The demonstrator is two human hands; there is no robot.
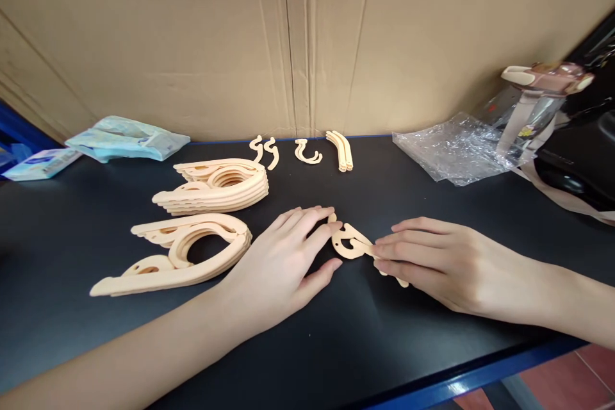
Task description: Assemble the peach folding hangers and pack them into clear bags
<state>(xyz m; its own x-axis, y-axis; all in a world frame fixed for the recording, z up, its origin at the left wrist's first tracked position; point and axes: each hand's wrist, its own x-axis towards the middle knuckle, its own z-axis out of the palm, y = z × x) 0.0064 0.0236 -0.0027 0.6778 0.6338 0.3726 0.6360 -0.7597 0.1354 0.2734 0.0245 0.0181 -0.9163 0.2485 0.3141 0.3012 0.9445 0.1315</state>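
A small peach plastic hanger piece lies on the black table between my hands. My left hand rests palm down, fingers stretched out, its fingertips touching the piece's left end. My right hand lies flat with fingers extended over the piece's right arm, pressing it to the table. To the left lie two stacks of the same peach hanger parts, a near one and a far one.
Small peach hooks, another hook and curved strips lie by the cardboard wall. Blue packets sit at back left. Crumpled clear plastic and a clear jug stand at right. The table's blue front edge is near.
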